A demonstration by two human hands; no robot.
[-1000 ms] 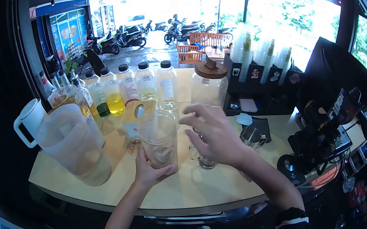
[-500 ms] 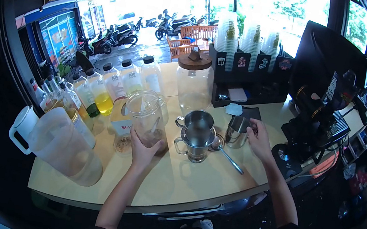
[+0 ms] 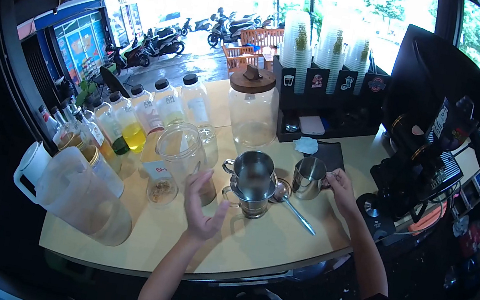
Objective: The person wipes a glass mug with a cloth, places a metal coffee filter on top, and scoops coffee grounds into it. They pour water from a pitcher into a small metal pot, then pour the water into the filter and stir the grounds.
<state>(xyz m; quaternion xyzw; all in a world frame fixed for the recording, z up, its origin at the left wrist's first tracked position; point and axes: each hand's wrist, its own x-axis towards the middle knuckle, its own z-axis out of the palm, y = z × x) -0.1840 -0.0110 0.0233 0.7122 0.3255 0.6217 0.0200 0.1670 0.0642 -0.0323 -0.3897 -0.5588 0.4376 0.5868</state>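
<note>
My left hand (image 3: pixel 204 207) is raised with its fingers apart, just right of a clear glass jar (image 3: pixel 181 153) and holding nothing. My right hand (image 3: pixel 340 190) has its fingers closed on the handle of a steel pitcher (image 3: pixel 307 183), which stands upright on the counter. Between my hands, a metal filter cup (image 3: pixel 254 168) sits on top of a glass mug (image 3: pixel 253 206). Beside it lies a long-handled spoon (image 3: pixel 299 214). A small clear container (image 3: pixel 162 191) with brown contents stands left of the jar.
Tall plastic pitchers (image 3: pixel 88 195) stand at the counter's left, with several capped bottles (image 3: pixel 167 99) behind. A lidded glass jar (image 3: pixel 252 111) is at the back. A black cup rack (image 3: pixel 328 110) and coffee equipment (image 3: pixel 402 157) occupy the right.
My left hand has let go of the clear glass jar and moved right, its fingers spread. The pitcher in my right hand has shifted slightly.
</note>
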